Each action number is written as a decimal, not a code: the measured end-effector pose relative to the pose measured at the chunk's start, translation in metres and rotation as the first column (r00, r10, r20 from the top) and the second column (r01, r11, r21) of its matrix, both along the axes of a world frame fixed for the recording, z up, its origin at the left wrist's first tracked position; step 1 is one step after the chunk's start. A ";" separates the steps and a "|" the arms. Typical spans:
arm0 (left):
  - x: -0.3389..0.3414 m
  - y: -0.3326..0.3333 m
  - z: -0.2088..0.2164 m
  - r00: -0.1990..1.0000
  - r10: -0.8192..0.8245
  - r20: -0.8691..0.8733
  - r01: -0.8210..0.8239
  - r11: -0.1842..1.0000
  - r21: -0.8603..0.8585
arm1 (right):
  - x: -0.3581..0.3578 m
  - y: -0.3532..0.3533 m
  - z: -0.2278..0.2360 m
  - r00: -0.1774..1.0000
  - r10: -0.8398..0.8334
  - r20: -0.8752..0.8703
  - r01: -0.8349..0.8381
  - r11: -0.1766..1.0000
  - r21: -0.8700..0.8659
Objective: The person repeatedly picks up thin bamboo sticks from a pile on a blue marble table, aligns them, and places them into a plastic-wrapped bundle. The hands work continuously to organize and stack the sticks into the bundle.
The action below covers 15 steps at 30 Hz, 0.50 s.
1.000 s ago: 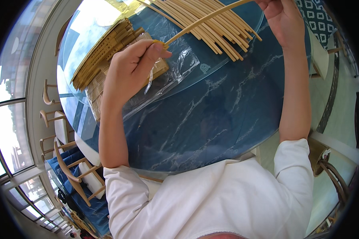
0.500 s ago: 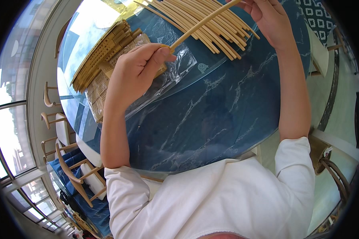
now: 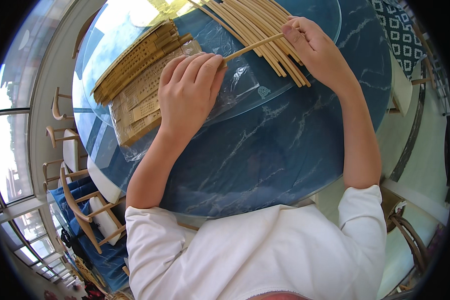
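A thin bamboo stick (image 3: 252,47) is held level between both hands above a round blue marbled table (image 3: 265,150). My left hand (image 3: 187,95) closes on its left end, resting over a clear plastic bag (image 3: 235,82). My right hand (image 3: 317,50) pinches the stick's right end, just over a loose pile of long bamboo sticks (image 3: 257,30) at the far side. To the left of my left hand lie stacked perforated bamboo slats (image 3: 132,80), partly inside the clear bag.
A round glass turntable (image 3: 315,30) covers the table's middle, under the sticks and slats. Wooden chairs with white cushions (image 3: 77,165) stand along the left rim. A patterned chair back (image 3: 400,35) stands at the upper right. Windows curve along the left.
Both hands have drawn nearer to me with the stick. My right hand moved down from the top edge onto the stick pile, and the stick now lies flatter.
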<state>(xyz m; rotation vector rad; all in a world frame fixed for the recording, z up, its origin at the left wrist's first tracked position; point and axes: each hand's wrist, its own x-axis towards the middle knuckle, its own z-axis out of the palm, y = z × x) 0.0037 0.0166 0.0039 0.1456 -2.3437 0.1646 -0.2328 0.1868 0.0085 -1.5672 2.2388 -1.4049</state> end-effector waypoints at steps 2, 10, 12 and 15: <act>0.004 0.001 -0.006 1.000 0.018 0.013 -0.018 1.000 0.001 | -0.007 0.003 0.001 0.998 0.046 0.050 -0.051 0.994 0.100; 0.003 0.006 -0.012 0.996 0.081 0.028 -0.081 0.997 0.012 | -0.017 0.014 0.001 0.971 0.208 -0.116 -0.176 0.955 0.240; 0.004 0.005 -0.013 0.996 0.084 0.039 -0.085 0.996 0.024 | -0.017 0.019 0.007 0.964 0.228 -0.133 -0.180 0.936 0.302; 0.003 0.006 -0.013 0.995 0.068 0.079 -0.076 0.992 0.101 | -0.010 0.024 0.009 0.976 0.171 -0.132 -0.132 0.956 0.261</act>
